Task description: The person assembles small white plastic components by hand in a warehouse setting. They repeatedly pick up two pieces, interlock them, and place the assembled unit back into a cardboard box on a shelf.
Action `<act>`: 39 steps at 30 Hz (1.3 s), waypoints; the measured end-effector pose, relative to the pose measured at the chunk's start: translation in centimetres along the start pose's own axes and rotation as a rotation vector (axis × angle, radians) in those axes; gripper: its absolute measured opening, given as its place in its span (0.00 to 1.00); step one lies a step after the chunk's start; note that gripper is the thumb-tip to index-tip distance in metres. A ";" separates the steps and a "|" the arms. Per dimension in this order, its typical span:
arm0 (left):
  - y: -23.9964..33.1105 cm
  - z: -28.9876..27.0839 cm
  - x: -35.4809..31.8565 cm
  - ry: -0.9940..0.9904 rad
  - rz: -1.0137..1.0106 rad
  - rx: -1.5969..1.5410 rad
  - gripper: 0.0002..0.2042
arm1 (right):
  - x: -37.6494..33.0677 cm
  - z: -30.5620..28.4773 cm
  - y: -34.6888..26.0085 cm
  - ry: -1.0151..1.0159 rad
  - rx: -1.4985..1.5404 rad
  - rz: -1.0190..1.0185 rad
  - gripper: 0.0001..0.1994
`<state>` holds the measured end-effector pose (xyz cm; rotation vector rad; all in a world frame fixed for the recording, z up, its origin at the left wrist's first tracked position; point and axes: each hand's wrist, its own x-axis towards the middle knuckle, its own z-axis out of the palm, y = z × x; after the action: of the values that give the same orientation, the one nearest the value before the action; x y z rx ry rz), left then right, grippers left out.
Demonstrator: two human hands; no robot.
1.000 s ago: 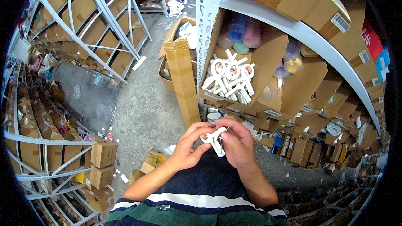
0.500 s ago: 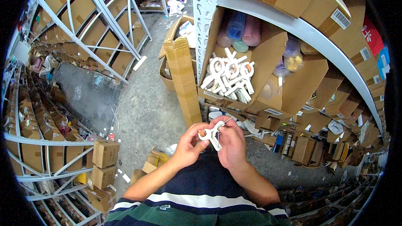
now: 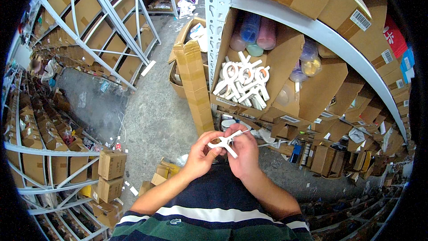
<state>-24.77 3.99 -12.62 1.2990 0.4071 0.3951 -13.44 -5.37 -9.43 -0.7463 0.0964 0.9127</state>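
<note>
In front of my waist I hold a white plastic clip with a round loop at one end and two straight arms at the other. Brown-orange shows inside the loop. My left hand pinches the loop end between thumb and fingers. My right hand is closed around the upper arm, its fingertips partly hidden behind the clip. A thin pale strand sticks out past that arm; I cannot make out what it is. Similar white clips lie heaped in an open cardboard box on the shelf ahead.
Rolled blue and pink items sit behind the heap. A grey metal upright stands left of the box. Beside it rises a tall taped carton. More boxes line the shelf to the right. Stacked cartons stand at lower left.
The clip has turned in my hands, so its two arms now point apart to the right. My right hand has shifted slightly; my left hand keeps its hold on the loop.
</note>
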 end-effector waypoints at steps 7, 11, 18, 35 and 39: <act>1.6 0.3 0.5 0.026 0.153 0.284 0.22 | 0.1 0.1 -1.2 -0.087 0.125 0.073 0.13; 1.0 0.2 0.3 0.024 0.156 0.316 0.21 | 0.3 -0.6 -0.6 -0.080 0.197 0.068 0.10; 1.0 0.6 0.3 0.029 0.186 0.332 0.21 | 0.5 -0.7 0.2 -0.056 0.242 0.041 0.11; 0.0 0.1 0.4 0.017 0.316 0.223 0.23 | -0.2 1.1 -0.8 -0.110 0.221 0.083 0.13; -0.3 -0.2 0.4 0.008 0.375 0.205 0.25 | -0.8 1.5 -0.4 -0.085 0.159 0.015 0.11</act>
<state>-24.46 4.26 -13.03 1.5788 0.2113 0.6868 -13.96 -5.14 -7.76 -0.5594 0.0981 0.9381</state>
